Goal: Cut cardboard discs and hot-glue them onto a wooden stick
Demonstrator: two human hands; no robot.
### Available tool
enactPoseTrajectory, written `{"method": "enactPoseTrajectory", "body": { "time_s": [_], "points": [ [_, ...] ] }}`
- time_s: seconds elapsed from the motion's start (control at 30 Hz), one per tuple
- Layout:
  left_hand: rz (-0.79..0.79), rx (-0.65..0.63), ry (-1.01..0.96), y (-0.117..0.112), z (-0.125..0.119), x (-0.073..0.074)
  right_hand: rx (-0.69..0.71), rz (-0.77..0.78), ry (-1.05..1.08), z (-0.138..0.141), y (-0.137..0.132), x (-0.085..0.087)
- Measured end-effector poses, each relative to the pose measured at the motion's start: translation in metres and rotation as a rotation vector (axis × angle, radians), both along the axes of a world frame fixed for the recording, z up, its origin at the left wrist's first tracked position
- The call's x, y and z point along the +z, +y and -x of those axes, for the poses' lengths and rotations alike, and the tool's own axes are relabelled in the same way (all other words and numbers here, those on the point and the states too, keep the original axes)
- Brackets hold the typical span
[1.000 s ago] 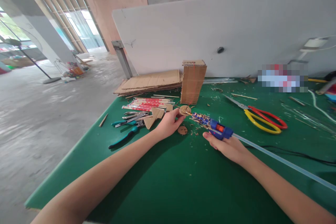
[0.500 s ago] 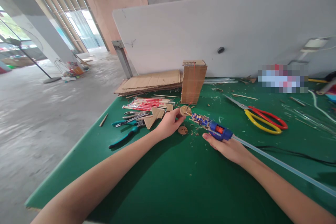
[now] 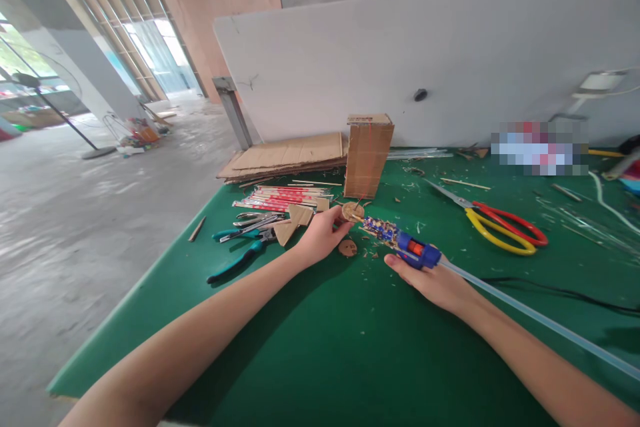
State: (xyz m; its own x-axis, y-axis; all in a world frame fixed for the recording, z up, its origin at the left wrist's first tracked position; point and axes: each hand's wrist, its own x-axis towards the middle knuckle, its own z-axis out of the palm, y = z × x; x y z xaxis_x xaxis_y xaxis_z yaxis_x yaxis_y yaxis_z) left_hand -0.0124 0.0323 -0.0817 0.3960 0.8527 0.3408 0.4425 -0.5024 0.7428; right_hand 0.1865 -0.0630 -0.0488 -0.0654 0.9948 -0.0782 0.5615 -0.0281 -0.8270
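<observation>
We seem to be gluing, our left hand (image 3: pixel 324 235) pinching a round brown cardboard disc (image 3: pixel 351 209) at twelve o'clock from a loose brown cardboard circle (image 3: pixel 348 249), our right hand (image 3: pixel 431 279) clasped around a blue plastic glue gun (image 3: pixel 427 255) at the disc's four o'clock, so steady aim likely matters next.

A small round cardboard disc (image 3: pixel 351 211) is held at its left edge by the left hand (image 3: pixel 324 239), its upper face exposed. A blue glue gun (image 3: pixel 419 252), its front crusted with tan scraps, is gripped in the right hand (image 3: pixel 434 280), its nozzle pointed left at the disc. A long, translucent glue stick (image 3: pixel 530 312) is lodged in its rear, angled toward the lower right.
</observation>
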Motion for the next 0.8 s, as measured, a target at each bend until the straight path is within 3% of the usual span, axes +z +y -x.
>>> {"method": "enactPoseTrajectory", "body": {
  "time_s": [0.4, 0.6, 0.8],
  "points": [
    [0.019, 0.032, 0.004, -0.002, 0.0, 0.002, 0.018, 0.018, -0.006, 0.0, 0.0, 0.001],
    [0.038, 0.044, -0.012, -0.002, -0.001, 0.003, -0.006, 0.007, 0.066, -0.004, 0.004, -0.007],
    [0.123, 0.055, -0.131, 0.004, 0.0, -0.003, -0.08, -0.2, 0.068, -0.007, 0.006, -0.008]
  ]
}}
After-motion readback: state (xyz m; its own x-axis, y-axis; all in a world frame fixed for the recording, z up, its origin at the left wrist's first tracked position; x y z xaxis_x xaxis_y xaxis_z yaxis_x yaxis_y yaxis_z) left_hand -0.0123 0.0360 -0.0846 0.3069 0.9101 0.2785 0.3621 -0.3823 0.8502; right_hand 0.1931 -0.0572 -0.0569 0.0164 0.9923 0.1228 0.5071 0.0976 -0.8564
